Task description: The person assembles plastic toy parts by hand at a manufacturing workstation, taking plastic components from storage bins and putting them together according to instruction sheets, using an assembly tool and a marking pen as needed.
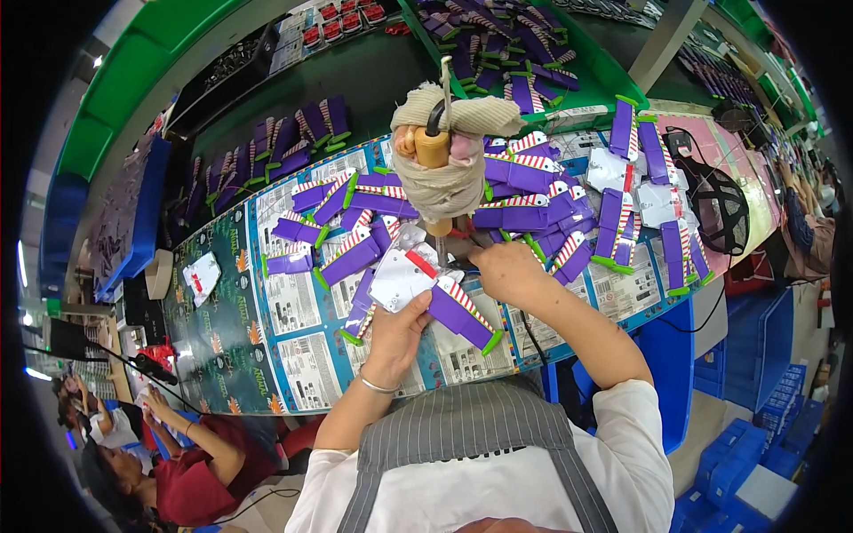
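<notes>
My left hand (400,327) grips a toy part with a white body (398,282), a red strip and a purple wing (462,322) that has a red-striped edge and green tip. Right above it hangs a hand tool wrapped in cream cloth (438,182), its thin shaft reaching down to the white body. My right hand (511,274) is curled beside the shaft, fingers bent toward it; what they hold is hidden. Several similar purple wings (355,258) lie around both hands, and more sit to the right (569,213).
A green bin (613,75) at the back holds many purple wings. A row of wings (267,147) lies at far left. A white piece with red (203,278) lies on the mat. A black mesh fan guard (720,204) stands right; a co-worker (191,471) sits lower left.
</notes>
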### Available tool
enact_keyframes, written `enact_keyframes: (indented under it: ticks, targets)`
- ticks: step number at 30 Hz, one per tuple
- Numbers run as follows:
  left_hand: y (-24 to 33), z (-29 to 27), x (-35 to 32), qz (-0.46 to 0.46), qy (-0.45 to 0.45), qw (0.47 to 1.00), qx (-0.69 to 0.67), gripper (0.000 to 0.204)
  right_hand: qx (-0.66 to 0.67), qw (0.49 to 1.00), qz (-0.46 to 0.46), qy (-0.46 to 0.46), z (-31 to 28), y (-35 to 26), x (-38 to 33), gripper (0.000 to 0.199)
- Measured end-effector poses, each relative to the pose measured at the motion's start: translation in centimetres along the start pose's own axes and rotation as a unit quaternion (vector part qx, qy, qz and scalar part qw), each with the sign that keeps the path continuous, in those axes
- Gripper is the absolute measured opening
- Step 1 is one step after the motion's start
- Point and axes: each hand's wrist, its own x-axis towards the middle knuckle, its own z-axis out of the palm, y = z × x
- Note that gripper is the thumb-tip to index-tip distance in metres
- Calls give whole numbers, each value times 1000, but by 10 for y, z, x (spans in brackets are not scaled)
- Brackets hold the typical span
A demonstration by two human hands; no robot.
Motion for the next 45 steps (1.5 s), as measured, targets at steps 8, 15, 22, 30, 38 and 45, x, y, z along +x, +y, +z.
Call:
enact_keyframes:
  ticks: [8,15,22,30,38,45]
  targets:
    - [-1,3,-3,7,2,1000,-17,42,-4,1000,-9,19,3,1,-1,20]
    - [-2,5,-2,0,1,1000,-26,43,-3,1000,-10,26,3,2,-2,20]
    - [-9,10,-7,39,7,999,-31,42,-5,1000,-1,18,-3,-2,-4,16]
    - [-21,2,-17,32,0,999,-1,45,-18,998,-40,41,4,4,-6,12]
    - [12,-69,-47,327,-76,723,604,54,-121,981,-119,-92,-5,-17,-63,3]
    - [37,-73,7,445,29,578,684,44,-73,994,-82,2,-7,-23,-64,26]
